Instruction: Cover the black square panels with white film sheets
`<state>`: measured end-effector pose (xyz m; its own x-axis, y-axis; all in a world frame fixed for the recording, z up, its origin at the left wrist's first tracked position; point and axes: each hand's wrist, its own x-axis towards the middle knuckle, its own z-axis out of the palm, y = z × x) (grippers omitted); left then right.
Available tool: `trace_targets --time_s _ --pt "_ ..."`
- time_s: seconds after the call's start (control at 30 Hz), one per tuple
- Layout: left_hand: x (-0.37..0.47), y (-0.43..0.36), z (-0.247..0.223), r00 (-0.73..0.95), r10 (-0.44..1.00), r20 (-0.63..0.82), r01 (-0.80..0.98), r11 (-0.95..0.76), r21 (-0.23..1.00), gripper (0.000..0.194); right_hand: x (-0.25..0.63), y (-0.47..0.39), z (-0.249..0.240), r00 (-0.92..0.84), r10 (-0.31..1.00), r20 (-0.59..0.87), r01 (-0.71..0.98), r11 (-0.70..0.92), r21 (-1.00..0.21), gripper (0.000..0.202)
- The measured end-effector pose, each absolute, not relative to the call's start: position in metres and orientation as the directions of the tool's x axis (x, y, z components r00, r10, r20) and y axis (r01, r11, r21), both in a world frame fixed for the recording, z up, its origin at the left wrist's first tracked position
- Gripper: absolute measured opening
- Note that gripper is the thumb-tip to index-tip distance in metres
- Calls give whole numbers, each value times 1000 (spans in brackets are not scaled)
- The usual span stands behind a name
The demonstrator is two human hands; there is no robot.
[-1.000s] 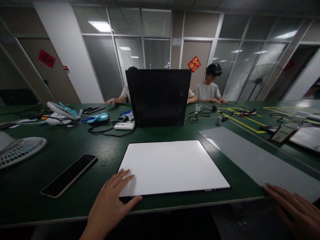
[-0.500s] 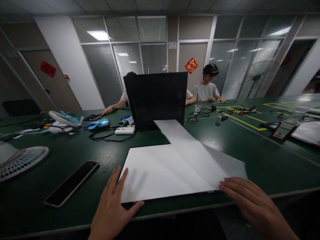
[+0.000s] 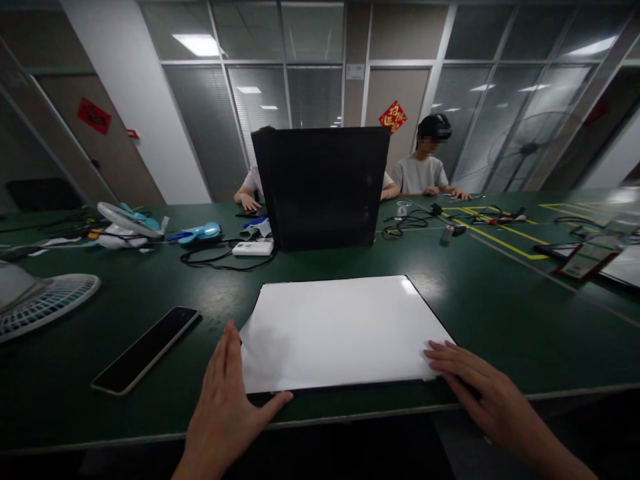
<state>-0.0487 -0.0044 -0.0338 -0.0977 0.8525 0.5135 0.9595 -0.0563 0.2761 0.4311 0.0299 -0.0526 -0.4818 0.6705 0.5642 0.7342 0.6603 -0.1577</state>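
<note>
A white sheet-like surface with dark edges (image 3: 340, 333) lies flat near the front edge of the table. My left hand (image 3: 227, 400) rests at its near left corner, thumb spread away from the fingers, holding nothing. On the right side, my right hand (image 3: 485, 390) lies with its fingertips on the near right corner, fingers stretched out. Left of my left hand is a phone (image 3: 147, 350) with a dark screen. Beyond the white surface stands a large black panel (image 3: 325, 190).
A white fan (image 3: 50, 300) sits at the left edge. Behind are a white power strip (image 3: 253, 249), a blue item (image 3: 203, 232) and cables. A person (image 3: 423, 163) sits across the green table (image 3: 510, 313), another behind the panel. A framed stand (image 3: 590, 257) is at right.
The loose sheet that slanted across the white surface towards the panel and out to the right no longer shows; the surface now looks even. My right hand has shifted slightly left. The view has tilted down.
</note>
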Motion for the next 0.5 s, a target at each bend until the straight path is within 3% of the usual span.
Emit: trace_targets --time_s 0.33,0.5 --pt "-49 -8 -33 -123 867 483 907 -98 408 138 427 32 -44 -507 673 539 721 674 -162 31" --pt "-47 -8 -28 -95 810 579 949 -101 297 130 429 29 -48 -488 700 521 718 662 -216 27"
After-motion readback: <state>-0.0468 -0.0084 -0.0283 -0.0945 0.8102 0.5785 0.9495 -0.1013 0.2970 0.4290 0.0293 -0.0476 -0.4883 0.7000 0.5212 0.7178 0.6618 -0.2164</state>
